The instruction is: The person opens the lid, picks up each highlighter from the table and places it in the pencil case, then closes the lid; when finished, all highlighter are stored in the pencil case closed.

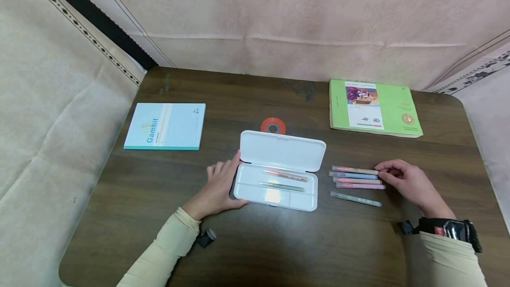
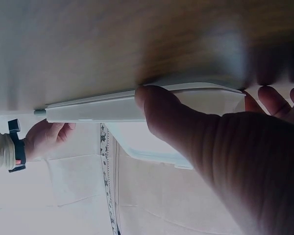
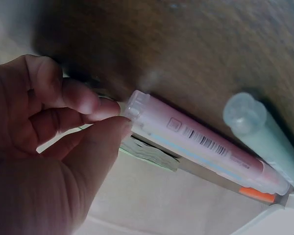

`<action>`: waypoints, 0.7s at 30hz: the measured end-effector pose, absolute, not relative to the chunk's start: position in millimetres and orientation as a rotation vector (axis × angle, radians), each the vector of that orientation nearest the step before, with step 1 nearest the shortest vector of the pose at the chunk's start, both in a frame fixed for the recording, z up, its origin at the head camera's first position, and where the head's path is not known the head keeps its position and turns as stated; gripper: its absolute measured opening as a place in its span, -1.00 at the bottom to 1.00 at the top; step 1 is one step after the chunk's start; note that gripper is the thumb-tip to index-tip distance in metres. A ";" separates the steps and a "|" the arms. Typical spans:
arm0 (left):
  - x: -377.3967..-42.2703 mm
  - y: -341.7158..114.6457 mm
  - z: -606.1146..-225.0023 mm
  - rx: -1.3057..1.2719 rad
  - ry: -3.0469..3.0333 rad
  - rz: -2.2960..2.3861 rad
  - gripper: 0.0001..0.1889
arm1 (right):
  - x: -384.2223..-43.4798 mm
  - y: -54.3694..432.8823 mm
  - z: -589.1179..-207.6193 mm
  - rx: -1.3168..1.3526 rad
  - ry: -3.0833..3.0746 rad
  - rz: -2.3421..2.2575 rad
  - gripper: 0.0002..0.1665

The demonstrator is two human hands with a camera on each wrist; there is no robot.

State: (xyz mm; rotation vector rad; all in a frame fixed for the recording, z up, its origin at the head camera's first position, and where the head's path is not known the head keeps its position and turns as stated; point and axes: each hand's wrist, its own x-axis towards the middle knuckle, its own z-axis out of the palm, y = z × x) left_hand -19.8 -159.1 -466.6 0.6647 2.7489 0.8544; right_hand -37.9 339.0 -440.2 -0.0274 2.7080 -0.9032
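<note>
A white pencil case (image 1: 276, 196) lies with its lid (image 1: 283, 150) raised; an orange-pink pen (image 1: 286, 175) and a green pen (image 1: 282, 187) are inside. My left hand (image 1: 221, 185) grips the case's left end, thumb at the front corner, fingers behind. To the right lies a row of pens: an orange-pink pen (image 1: 352, 170), a blue pen (image 1: 350, 175), a pink pen (image 1: 356, 180) and a purple-pink pen (image 1: 360, 186). A pale green pen (image 1: 356, 199) lies apart, nearer me. My right hand (image 1: 408, 184) pinches the orange-pink pen's right end between thumb and index finger.
Behind the case lid sits a red roll of tape (image 1: 273, 119). A light blue notebook (image 1: 165, 126) lies at the left and a thick green book (image 1: 394, 107) at the back right. Pale cloth (image 1: 255, 21) hangs along the back of the wooden table (image 1: 303, 242).
</note>
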 end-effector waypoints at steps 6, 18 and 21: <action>-20.0 -159.1 -466.5 0.660 2.751 0.839 0.36 | -39.5 338.6 -442.4 -0.036 2.702 -0.901 -0.73; -19.5 -158.6 -466.1 0.651 2.741 0.846 0.36 | -40.5 339.8 -448.5 -0.090 2.750 -0.886 -0.78; -19.9 -158.4 -467.0 0.649 2.740 0.852 0.36 | -40.1 339.7 -448.6 -0.097 2.766 -0.873 -0.79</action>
